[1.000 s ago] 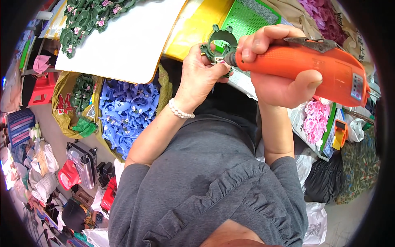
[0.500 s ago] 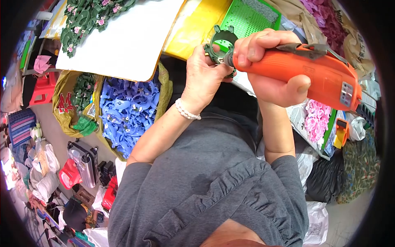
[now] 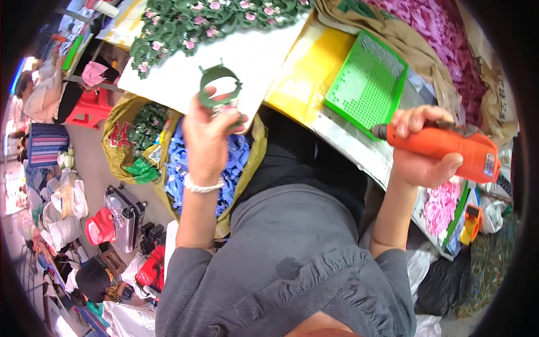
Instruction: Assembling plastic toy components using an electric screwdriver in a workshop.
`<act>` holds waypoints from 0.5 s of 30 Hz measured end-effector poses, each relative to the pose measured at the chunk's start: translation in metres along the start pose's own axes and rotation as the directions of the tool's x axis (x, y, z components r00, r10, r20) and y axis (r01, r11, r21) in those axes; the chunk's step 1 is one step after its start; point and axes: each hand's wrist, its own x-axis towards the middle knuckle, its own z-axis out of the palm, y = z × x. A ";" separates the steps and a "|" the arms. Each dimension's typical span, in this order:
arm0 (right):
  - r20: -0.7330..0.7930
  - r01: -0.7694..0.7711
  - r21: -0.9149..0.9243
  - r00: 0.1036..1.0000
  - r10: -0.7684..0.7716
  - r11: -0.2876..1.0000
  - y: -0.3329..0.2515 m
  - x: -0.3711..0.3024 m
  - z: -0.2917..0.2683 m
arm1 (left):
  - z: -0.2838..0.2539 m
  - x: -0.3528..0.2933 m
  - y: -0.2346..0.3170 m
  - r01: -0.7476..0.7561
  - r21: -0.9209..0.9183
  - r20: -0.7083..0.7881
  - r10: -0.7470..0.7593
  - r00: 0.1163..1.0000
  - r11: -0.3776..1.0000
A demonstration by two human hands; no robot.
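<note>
Left of the green tray [image 3: 365,84], the left hand [image 3: 206,137] pinches a green ring [image 3: 227,73]. The right hand [image 3: 418,165] grips an orange tool [image 3: 471,156] near the tray.

One wide head-worn fisheye view looks steeply down from close above the grey ruffled fabric top [image 3: 292,236], facing past it to the bare hands [image 3: 206,140] and the white flat-topped counter [image 3: 255,62] beyond.

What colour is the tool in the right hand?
The tool is orange, best seen in the head view.
</note>
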 end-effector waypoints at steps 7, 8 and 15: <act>-0.157 -0.013 -0.130 0.988 -0.008 0.991 -0.007 -0.009 -0.009 | -0.157 0.012 0.028 -0.305 0.466 -0.422 0.511 0.749 0.831; -0.165 -0.015 -0.140 0.986 -0.008 0.990 -0.005 -0.010 -0.008 | -0.175 0.014 0.018 -0.319 0.612 -0.460 0.654 0.601 0.724; -0.223 -0.055 -0.173 0.975 0.015 0.983 0.004 -0.014 -0.007 | -0.140 0.042 0.006 -0.285 0.819 -0.220 0.730 0.646 0.499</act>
